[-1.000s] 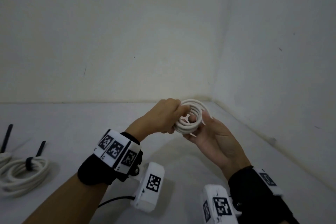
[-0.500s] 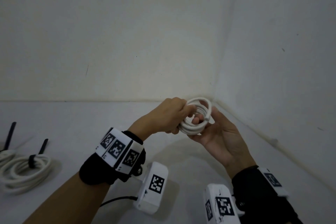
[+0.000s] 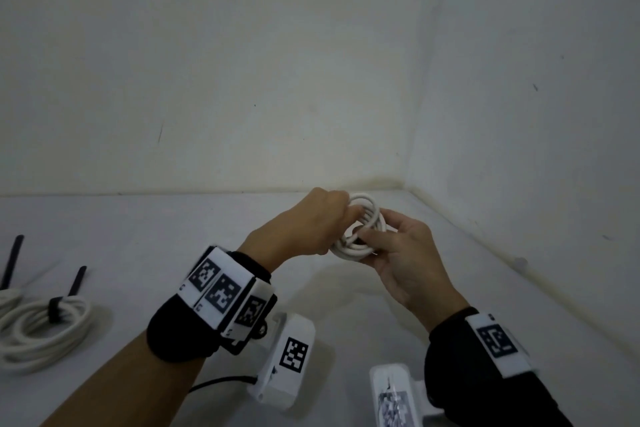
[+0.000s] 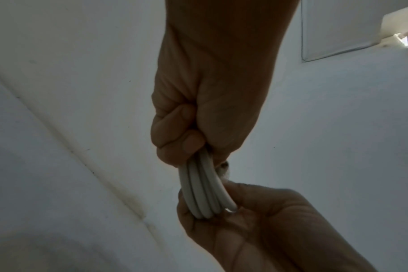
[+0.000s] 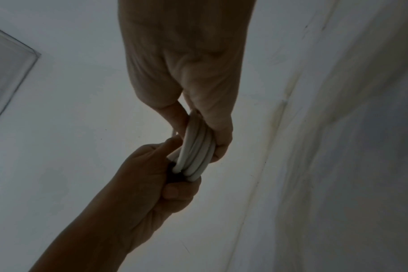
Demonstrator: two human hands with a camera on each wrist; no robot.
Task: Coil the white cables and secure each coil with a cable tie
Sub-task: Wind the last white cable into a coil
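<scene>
Since a second ago you've turned the coil a bit and slid your right thumb over the front of it; otherwise both hands are parked in the same spot up near the corner of the walls.

Your left hand (image 3: 313, 220) is curled into a fist round the upper left side of the coil (image 3: 360, 236), and the left wrist view shows the strands bunched together coming out under your fingertips. Your right hand (image 3: 401, 253) has the lower right side pinched between thumb and fingers, palm up underneath. So both hands are clamped on the same coil, held up off the table (image 3: 173, 239).

My guess on how it handles: light, smooth, rubbery cable that's springy enough to want to pop back open. The loops look tight and small, so if either grip slackens I'd expect them to fan out. The best place to hold is right across all the strands at once, like you're doing, leaving a bare stretch of loop free for the tie. I can't see a loose tie anywhere near your hands, so you'll likely need one hand to keep the bundle squeezed while the other goes for it.

Over at the left edge, a finished coil (image 3: 45, 333) sits on the table with a black tie (image 3: 57, 307) round it, and another coil is partly out of view beside it.
</scene>
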